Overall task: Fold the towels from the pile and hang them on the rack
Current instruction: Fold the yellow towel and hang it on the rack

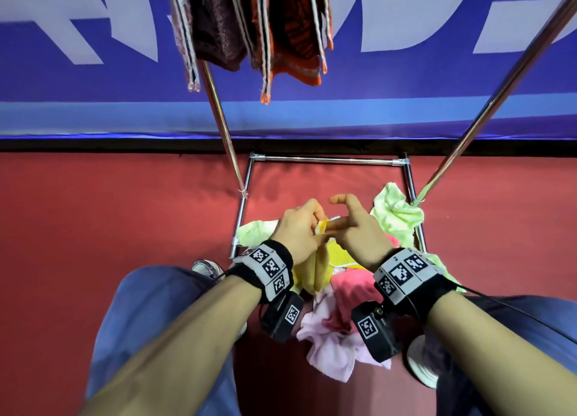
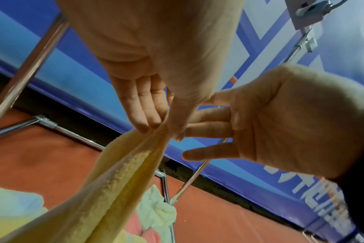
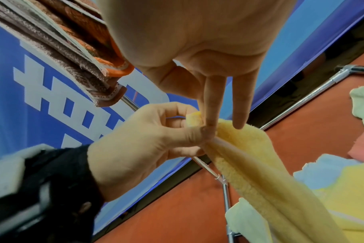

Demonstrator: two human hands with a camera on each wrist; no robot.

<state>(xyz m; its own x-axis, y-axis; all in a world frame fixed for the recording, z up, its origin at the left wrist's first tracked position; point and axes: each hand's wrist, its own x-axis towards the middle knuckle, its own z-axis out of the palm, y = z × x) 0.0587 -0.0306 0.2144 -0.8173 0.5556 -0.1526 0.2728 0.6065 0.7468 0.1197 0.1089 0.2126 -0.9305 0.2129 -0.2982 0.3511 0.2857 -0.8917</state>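
Yellow terry cloth hangs straight down from the left hand [image 1: 299, 228], which pinches one corner of the yellow towel [image 1: 317, 272] between thumb and curled fingers. The towel's long axis runs from that pinch down toward the pile [image 1: 331, 319] on the red floor, where its lower end seems to lie among the pink, pale green and light blue towels. The right hand [image 1: 356, 228] is just beside the left, touching it at the pinch: its fingers [image 3: 215, 105] are nearly straight, one fingertip resting on the towel's edge, and it grips nothing that I can make out. It is best placed to run along the top edge to the far corner, so that the towel can be spread for folding. The cloth is plush and gathered into lengthwise folds. Above and ahead, the rack [image 1: 499, 81] already carries brown and orange towels [image 1: 249, 25]; its base frame surrounds the pile.
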